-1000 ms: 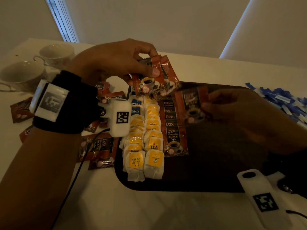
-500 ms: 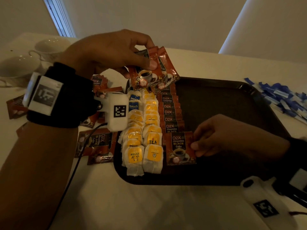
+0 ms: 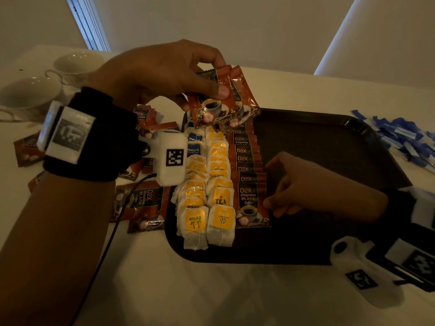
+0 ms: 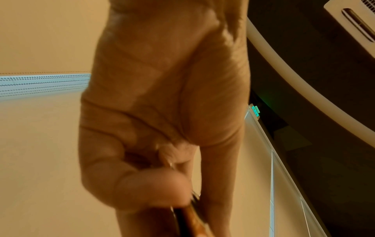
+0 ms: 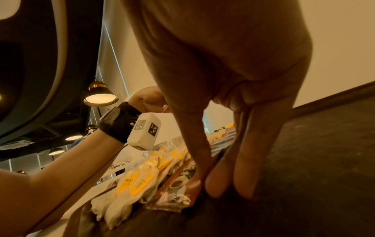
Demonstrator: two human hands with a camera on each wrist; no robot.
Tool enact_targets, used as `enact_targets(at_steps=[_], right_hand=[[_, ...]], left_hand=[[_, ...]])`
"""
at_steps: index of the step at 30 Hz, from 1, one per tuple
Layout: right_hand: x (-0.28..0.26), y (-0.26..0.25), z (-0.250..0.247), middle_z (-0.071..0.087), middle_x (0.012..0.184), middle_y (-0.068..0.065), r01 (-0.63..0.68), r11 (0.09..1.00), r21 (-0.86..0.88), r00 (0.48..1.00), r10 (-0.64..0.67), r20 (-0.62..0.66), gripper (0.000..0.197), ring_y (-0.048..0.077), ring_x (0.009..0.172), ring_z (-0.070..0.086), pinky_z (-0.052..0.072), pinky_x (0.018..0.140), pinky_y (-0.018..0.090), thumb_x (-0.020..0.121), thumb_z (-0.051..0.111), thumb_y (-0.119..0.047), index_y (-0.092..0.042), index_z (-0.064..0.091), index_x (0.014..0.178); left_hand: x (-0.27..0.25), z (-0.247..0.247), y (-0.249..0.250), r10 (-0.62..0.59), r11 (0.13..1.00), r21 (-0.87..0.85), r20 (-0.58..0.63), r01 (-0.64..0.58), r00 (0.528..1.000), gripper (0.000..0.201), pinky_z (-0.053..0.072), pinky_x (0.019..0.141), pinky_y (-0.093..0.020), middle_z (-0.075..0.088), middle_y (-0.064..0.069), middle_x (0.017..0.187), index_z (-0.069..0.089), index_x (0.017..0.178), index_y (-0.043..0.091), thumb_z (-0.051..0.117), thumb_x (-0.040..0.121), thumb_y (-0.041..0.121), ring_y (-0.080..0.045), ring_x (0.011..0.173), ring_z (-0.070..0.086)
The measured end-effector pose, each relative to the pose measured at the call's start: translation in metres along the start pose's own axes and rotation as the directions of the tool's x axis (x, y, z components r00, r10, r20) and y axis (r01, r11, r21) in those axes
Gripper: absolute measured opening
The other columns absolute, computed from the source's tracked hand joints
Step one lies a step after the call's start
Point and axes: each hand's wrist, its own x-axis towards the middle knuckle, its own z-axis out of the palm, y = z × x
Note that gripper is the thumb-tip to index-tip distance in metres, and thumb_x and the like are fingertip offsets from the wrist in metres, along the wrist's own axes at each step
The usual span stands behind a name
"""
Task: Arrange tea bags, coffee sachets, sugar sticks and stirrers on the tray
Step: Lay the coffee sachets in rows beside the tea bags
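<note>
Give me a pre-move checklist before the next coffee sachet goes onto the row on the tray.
1. Spare sachets in hand: ok. The left hand pinches a fan of coffee sachets above the far end of the tray.
2. Front coffee sachet seated: ok. It lies flat at the near end of the overlapping coffee row.
3. Right hand clear of the row: not ok. Its fingertips touch the front sachet's right edge.
4. Tea bags undisturbed: ok. Two neat columns lie left of the coffee row.
5. Room for more rows: ok. The tray's right half is bare.
6. Sugar sticks placed: not ok. They lie on the table, right of the tray.
</note>
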Motion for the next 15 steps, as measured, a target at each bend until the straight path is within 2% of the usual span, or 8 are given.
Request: enact_targets(at_steps=[5,8,10,12,15], right_hand=[[0.0016,0.0009,-0.0017,0.068,0.086,0.004,-0.016,0.999,-0.045,1.0,0.016,-0.01,0.055,0.009,0.07,0.067,0.056,0.069,0.025,0.08,0.067,-0.015,-0.018,0.041,0.129],[0.0009,0.0009,-0.0035,0.07,0.083,0.0,0.017,0.995,-0.099,1.0,-0.018,-0.009,0.031,0.004,0.068,0.067,0.056,0.07,0.021,0.083,0.064,-0.018,-0.014,0.056,0.113],[0.0004,0.0,-0.0042,0.07,0.077,-0.004,0.044,0.993,-0.112,0.999,-0.044,-0.004,0.016,0.0,0.065,0.067,0.055,0.065,0.016,0.084,0.063,-0.018,-0.015,0.062,0.099],[0.0011,-0.0006,-0.0035,0.071,0.076,-0.004,0.053,0.991,-0.124,0.999,-0.053,0.005,0.009,-0.001,0.064,0.067,0.054,0.062,0.014,0.084,0.063,-0.019,-0.016,0.064,0.093],[0.0036,-0.0003,-0.0031,0.071,0.078,-0.003,0.048,0.99,-0.131,0.999,-0.047,0.004,0.007,-0.002,0.064,0.066,0.054,0.063,0.014,0.084,0.063,-0.018,-0.017,0.064,0.092]], left_hand=[[0.0006,-0.0006,-0.0011,-0.005,1.0,0.013,0.004,0.005,1.0,0.037,0.051,0.047,-0.016,0.073,0.003,0.076,0.061,0.097,0.025,0.066,0.063,0.035,-0.008,0.056,0.065],[0.0017,0.0,-0.0012,-0.007,1.0,0.022,0.004,0.007,1.0,0.035,0.049,0.046,-0.014,0.073,0.006,0.072,0.061,0.097,0.026,0.067,0.064,0.035,-0.007,0.055,0.064],[0.0016,-0.0002,-0.0016,-0.01,1.0,0.024,0.003,0.01,1.0,0.033,0.049,0.046,-0.014,0.073,0.006,0.071,0.061,0.096,0.027,0.067,0.064,0.035,-0.007,0.055,0.064],[0.0017,-0.0005,-0.0014,-0.01,1.0,0.024,0.005,0.01,1.0,0.033,0.049,0.046,-0.015,0.072,0.006,0.071,0.061,0.095,0.027,0.067,0.064,0.034,-0.007,0.054,0.064],[0.0018,-0.0006,-0.0011,-0.008,1.0,0.022,0.01,0.008,1.0,0.033,0.049,0.045,-0.015,0.072,0.007,0.07,0.061,0.096,0.026,0.067,0.064,0.033,-0.006,0.053,0.064]])
